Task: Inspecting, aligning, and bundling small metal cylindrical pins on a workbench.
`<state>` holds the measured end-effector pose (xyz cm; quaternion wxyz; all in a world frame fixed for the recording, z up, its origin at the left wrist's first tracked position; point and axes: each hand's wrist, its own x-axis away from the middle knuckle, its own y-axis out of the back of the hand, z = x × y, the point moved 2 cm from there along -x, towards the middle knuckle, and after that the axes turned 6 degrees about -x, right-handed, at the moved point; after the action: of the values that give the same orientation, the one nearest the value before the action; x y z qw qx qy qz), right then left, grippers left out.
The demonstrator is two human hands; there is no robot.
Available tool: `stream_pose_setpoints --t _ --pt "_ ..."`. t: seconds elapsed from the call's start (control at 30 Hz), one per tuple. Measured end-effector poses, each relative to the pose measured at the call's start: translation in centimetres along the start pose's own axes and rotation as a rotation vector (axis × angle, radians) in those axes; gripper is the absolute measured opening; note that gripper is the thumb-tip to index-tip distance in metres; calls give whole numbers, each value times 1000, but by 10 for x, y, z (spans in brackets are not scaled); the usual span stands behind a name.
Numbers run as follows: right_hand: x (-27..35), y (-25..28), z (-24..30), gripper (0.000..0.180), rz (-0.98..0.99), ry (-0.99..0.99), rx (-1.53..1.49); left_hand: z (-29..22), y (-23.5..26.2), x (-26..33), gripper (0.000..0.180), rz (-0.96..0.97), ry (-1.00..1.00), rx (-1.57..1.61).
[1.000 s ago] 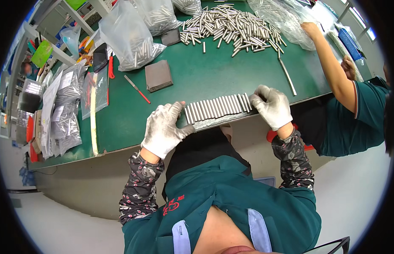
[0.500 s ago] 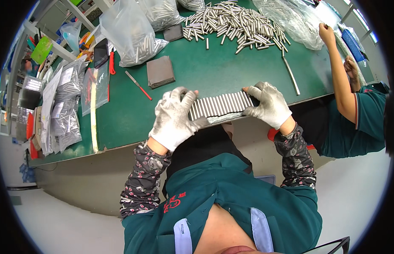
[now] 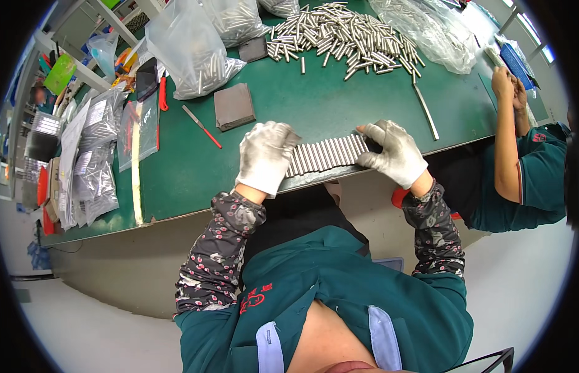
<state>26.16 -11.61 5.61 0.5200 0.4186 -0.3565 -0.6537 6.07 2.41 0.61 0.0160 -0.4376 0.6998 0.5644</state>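
Note:
A row of short metal rods (image 3: 327, 154) lies side by side at the near edge of the green table (image 3: 314, 102). My left hand (image 3: 264, 155), in a soiled white glove, presses against the row's left end. My right hand (image 3: 394, 152), gloved the same, presses against its right end. The row is squeezed between both hands and appears to rest on a thin strip at the table edge. Both forearms wear dark patterned sleeves.
A heap of loose metal rods (image 3: 345, 37) lies at the table's far side with clear plastic bags (image 3: 190, 50) of rods. A grey block (image 3: 235, 105), a red-handled tool (image 3: 201, 126) and a long metal strip (image 3: 425, 112) lie nearby. Another person's arm (image 3: 507, 137) rests at the right.
My hands have closed in on the row, pushing the rods tighter together. The person at the right drew the raised arm back from the far table toward the near edge.

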Motion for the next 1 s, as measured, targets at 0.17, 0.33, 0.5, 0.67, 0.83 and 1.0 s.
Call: stream_pose_setpoints --t 0.17,0.33,0.5,0.67,0.83,1.0 --pt "-5 -2 -2 30 -324 37 -251 14 30 15 16 -128 122 122" --pt "-18 -30 12 29 -284 71 -371 9 41 31 30 229 63 123" --pt "-26 -51 34 30 -280 148 -359 -3 24 20 32 234 20 96" --pt "-33 -64 54 29 -264 147 -366 -19 6 13 22 234 20 150" --pt "-35 -64 61 26 -265 143 -366 -17 0 16 23 210 6 410" --pt "-33 -64 65 17 -205 132 -218 -17 18 42 17 23 255 853"
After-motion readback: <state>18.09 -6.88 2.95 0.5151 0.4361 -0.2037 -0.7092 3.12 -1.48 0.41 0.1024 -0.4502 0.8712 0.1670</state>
